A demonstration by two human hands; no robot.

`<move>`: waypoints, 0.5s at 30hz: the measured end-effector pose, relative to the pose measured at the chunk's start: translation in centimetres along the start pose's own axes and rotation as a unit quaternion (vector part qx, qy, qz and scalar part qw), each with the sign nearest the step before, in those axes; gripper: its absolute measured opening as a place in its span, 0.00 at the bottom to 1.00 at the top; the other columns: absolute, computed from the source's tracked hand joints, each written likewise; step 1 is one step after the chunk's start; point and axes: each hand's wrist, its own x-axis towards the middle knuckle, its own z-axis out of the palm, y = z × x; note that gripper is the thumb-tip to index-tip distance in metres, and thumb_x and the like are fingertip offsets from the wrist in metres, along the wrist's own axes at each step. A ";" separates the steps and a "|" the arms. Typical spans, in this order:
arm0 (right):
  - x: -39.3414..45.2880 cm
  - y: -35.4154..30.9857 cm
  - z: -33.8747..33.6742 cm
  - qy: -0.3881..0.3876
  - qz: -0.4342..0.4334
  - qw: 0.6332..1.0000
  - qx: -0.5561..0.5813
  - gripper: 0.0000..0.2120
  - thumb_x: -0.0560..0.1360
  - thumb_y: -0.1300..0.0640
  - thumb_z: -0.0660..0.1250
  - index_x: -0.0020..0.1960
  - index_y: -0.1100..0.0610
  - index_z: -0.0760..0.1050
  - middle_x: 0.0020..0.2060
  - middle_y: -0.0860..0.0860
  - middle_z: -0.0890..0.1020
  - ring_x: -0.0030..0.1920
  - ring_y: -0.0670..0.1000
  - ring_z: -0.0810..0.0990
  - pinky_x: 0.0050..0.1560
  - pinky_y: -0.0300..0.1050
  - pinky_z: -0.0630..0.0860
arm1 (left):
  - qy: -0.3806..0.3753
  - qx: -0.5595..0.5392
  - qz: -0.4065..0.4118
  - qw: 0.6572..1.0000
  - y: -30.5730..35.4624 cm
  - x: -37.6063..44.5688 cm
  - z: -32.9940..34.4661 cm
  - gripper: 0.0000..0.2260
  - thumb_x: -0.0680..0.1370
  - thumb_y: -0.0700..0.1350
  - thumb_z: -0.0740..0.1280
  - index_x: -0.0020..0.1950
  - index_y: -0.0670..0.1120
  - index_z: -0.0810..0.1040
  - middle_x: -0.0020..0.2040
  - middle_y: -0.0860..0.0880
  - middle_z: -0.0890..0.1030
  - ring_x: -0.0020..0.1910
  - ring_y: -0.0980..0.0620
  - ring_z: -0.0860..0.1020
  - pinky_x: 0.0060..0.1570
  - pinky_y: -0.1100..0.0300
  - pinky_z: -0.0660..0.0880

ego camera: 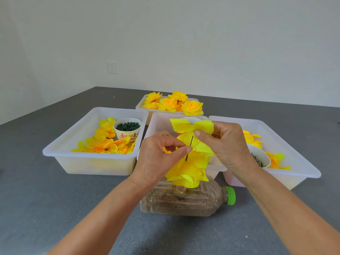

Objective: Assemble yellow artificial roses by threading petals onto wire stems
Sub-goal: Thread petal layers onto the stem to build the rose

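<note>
Pinching crinkled yellow petals (193, 128) on thin wire stem (189, 150), both hands.

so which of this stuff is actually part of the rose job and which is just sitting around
In use: left hand, right hand, wire stem, loose petal piece, half-built rose, petal tray, cup of green pieces, finished roses.

Lying about: wall socket. The bottle seems only a stand.

Paper cup (128, 132) in left bin: red Chinese print, prob. "舌尖上的美味", end partly hidden.
</note>
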 end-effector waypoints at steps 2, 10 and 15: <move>-0.2 -0.4 0.0 0.000 0.011 1.000 0.023 0.11 0.71 0.62 0.71 0.41 0.45 0.81 0.34 0.41 0.84 0.37 0.45 0.82 0.42 0.45 0.80 | 0.001 0.003 0.002 1.000 0.0 -0.1 0.0 0.04 0.68 0.44 0.76 0.35 0.51 0.83 0.32 0.46 0.77 0.33 0.55 0.72 0.39 0.49 0.73; -0.7 -0.8 0.0 -0.017 0.064 0.992 0.106 0.08 0.71 0.64 0.71 0.42 0.52 0.82 0.37 0.48 0.85 0.38 0.47 0.83 0.42 0.44 0.80 | 0.002 0.012 -0.003 1.000 0.4 -0.1 0.1 0.02 0.68 0.43 0.76 0.37 0.48 0.84 0.32 0.43 0.76 0.32 0.55 0.70 0.36 0.55 0.71; -0.9 -0.8 -0.2 -0.029 0.099 0.981 0.167 0.07 0.70 0.64 0.70 0.43 0.54 0.83 0.39 0.51 0.86 0.40 0.49 0.83 0.43 0.44 0.80 | 0.003 0.006 -0.004 1.000 0.4 -0.2 0.2 0.02 0.69 0.42 0.75 0.37 0.46 0.84 0.32 0.46 0.77 0.32 0.56 0.71 0.36 0.57 0.71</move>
